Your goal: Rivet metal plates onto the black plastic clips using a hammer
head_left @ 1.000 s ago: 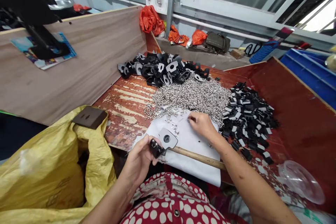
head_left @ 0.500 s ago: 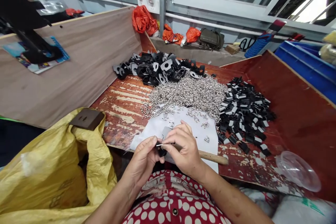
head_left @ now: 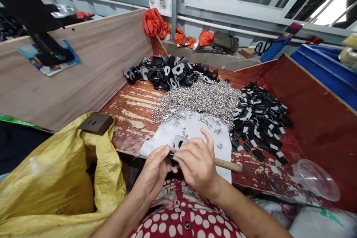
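My left hand (head_left: 156,165) is closed around a small black clip-like part (head_left: 172,159), gripped between thumb and fingers. Against the part, the pinched fingertips of my right hand (head_left: 196,161) hold a thin metal pin, mostly hidden now. The little finger of that hand sticks up. Just beyond the fingers, a flat grey piece with a hole (head_left: 179,141) lies on a white cloth (head_left: 158,137). A wooden handle (head_left: 228,164) extends to the right from under my right hand; its other end is hidden.
Past the cloth spreads a heap of small shiny metal pins (head_left: 199,98). Black bent pieces with holes (head_left: 167,72) are piled behind it, and small black parts (head_left: 259,115) to the right. A clear plastic bowl (head_left: 316,180) sits front right; a yellow sack (head_left: 55,178) is left.
My right hand has turned and pressed closer to the black part, covering most of the metal pin that showed before. The view has shifted slightly.
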Motion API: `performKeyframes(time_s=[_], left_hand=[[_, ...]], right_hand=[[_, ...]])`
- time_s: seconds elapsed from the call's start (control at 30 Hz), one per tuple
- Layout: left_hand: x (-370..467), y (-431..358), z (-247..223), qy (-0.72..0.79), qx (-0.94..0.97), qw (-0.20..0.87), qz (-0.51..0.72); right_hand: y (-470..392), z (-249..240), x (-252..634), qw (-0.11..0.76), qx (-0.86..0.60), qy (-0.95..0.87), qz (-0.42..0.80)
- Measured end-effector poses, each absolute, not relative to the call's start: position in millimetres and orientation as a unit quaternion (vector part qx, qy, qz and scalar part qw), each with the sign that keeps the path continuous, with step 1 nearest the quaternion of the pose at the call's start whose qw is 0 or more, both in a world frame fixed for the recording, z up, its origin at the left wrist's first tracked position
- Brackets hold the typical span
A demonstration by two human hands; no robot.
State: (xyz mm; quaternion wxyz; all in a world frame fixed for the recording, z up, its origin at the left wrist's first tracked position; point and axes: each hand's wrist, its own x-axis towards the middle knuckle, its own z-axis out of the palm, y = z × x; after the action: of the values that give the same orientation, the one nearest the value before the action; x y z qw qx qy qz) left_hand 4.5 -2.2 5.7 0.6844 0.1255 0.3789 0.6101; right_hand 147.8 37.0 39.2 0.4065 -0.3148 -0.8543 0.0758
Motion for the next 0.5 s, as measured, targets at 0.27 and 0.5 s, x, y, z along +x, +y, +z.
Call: performKeyframes(time_s=[0.27, 0.5], left_hand=[[10.8, -19.9, 2.3, 0.402, 0.139, 0.692, 0.583], [-27.5, -58.8, -0.8, 0.577, 0.280, 0.551, 0.534]], right_hand=[[22.1, 23.2, 149.7, 0.370, -0.305, -0.876, 0.047], [29.5, 14.9, 168.1, 0.249, -0.309, -0.911, 0.109]])
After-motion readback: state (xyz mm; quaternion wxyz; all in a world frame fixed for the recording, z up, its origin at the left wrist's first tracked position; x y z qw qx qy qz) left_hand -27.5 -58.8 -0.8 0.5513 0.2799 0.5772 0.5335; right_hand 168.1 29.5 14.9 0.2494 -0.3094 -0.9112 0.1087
